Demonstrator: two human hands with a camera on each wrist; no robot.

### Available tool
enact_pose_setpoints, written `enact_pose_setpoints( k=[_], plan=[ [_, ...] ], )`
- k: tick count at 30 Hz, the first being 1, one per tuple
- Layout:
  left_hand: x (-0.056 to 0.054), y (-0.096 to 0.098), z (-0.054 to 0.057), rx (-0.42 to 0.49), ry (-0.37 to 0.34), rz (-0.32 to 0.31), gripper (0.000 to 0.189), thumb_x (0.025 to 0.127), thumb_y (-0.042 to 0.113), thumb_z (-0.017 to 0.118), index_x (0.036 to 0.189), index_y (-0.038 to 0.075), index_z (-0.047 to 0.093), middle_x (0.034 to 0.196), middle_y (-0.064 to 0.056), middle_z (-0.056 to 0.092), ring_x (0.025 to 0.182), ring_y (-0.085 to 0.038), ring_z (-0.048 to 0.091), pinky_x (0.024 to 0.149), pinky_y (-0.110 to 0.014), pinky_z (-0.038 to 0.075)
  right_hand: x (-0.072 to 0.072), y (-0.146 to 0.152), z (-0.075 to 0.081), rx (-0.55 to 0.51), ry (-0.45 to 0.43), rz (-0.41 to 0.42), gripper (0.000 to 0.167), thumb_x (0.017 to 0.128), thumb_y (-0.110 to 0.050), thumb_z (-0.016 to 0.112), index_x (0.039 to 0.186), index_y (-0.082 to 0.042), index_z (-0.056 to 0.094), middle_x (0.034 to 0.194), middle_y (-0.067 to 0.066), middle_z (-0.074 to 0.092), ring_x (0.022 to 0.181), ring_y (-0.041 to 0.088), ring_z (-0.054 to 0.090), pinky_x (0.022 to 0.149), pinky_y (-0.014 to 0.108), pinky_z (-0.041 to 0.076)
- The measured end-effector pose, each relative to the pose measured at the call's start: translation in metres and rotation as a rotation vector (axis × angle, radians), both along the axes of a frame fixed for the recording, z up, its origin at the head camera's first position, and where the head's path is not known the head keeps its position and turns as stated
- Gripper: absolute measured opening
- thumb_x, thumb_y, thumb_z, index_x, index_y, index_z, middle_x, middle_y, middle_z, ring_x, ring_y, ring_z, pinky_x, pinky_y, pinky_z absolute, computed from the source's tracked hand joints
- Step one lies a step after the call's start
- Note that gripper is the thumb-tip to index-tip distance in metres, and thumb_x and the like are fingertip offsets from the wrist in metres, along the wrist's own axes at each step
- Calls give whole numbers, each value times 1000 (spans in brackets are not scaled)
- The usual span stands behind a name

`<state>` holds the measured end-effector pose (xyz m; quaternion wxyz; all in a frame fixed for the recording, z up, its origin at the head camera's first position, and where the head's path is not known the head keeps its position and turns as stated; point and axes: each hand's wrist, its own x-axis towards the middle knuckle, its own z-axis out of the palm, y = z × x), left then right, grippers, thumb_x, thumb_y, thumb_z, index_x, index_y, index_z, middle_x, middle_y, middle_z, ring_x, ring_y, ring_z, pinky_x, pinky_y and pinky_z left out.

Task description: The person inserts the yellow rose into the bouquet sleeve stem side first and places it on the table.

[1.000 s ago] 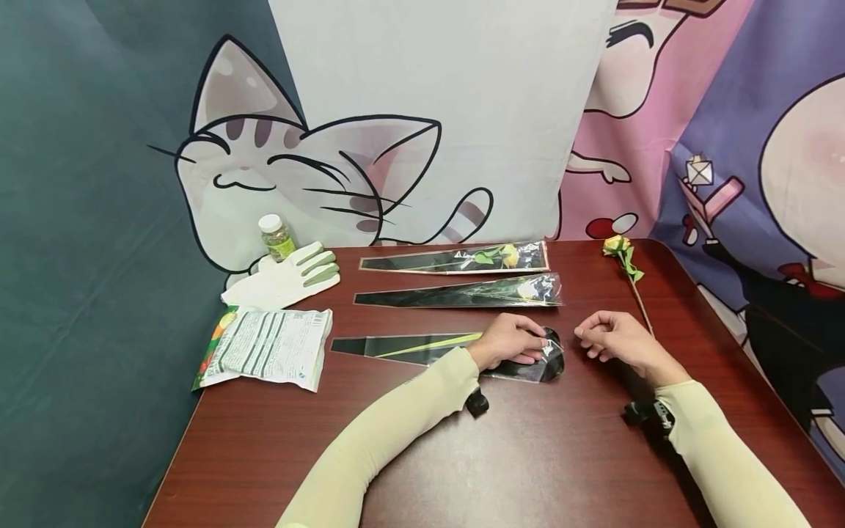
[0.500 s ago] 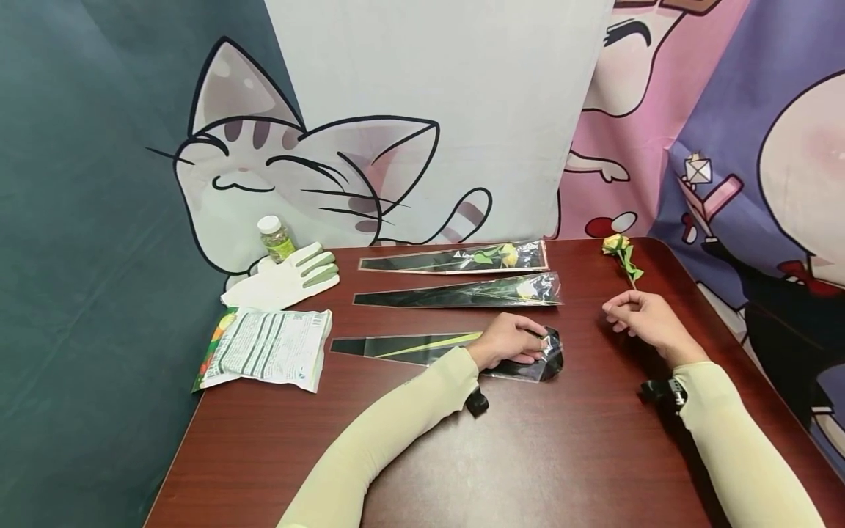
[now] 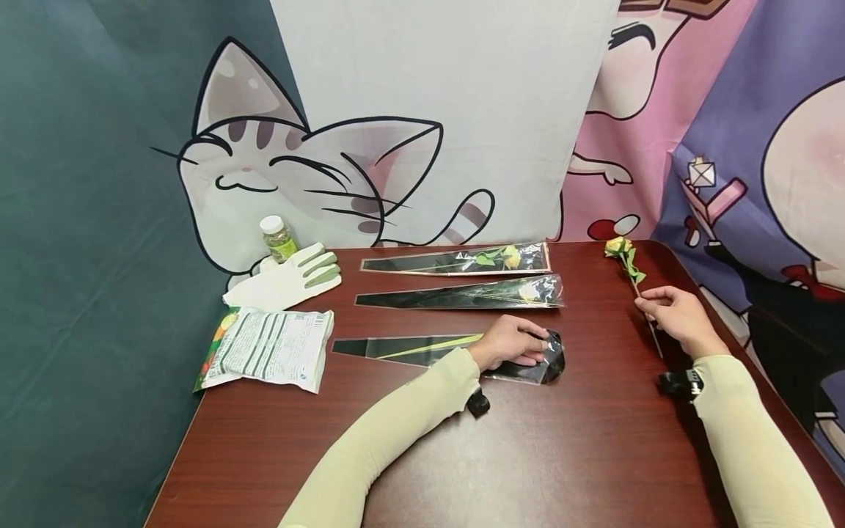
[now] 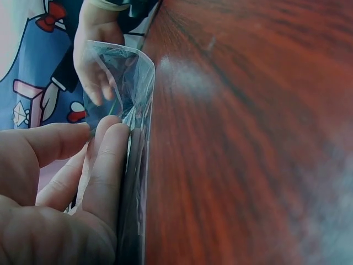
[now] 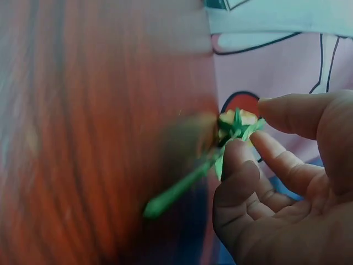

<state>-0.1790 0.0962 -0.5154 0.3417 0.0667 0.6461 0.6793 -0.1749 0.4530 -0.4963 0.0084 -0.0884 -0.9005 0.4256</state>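
A clear and black flower sleeve lies flat on the table, its wide mouth to the right. Over that wide end my left hand pinches the film with thumb and fingers. In the left wrist view the sleeve's mouth gapes a little beyond the fingertips. My right hand is at the stem of a yellow artificial rose at the table's right side. Seen from the right wrist, thumb and fingers are curved but apart, with the rose's head showing beyond them and the green stem running beside the fingers.
Two more sleeves, a pink-edged one and a plain one, lie behind, each with a rose inside. At left are a printed packet, white and green gloves and a lidded jar. A cartoon curtain backs the table.
My right hand has moved right, away from the sleeve's mouth, to the rose's stem. The left hand has stayed at the sleeve.
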Motion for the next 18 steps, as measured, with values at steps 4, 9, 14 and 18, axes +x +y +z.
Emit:
enact_pose_setpoints(
  k=[4,9,14,18],
  plan=[
    [-1,0,-1,2,-6,7,20,91,-6,77,108,4,81,81,-7,76,64,-14,72,56,-23,63,2,8,-3,-1,-53,7,50,106,-34,66,132,8,58,82,-9,68,72,4,62,59,26,57],
    [-2,0,-1,5,-7,4,20,92,-5,77,109,3,81,81,-7,77,64,-14,72,56,-23,64,5,12,-4,56,-121,27,52,106,-37,65,133,7,59,83,-7,68,72,7,61,58,30,53],
    [-2,0,0,-1,-7,-4,18,93,-4,76,109,4,81,81,-7,76,65,-14,72,57,-23,64,6,10,0,95,-167,55,50,104,-34,69,130,8,62,85,-1,68,72,12,62,58,32,53],
    [-1,0,1,-3,-10,-7,17,93,-4,76,107,4,81,80,-7,76,64,-13,72,57,-23,64,5,8,3,92,-193,85,45,102,-28,70,125,10,64,85,1,68,72,13,62,60,32,55]
  ],
)
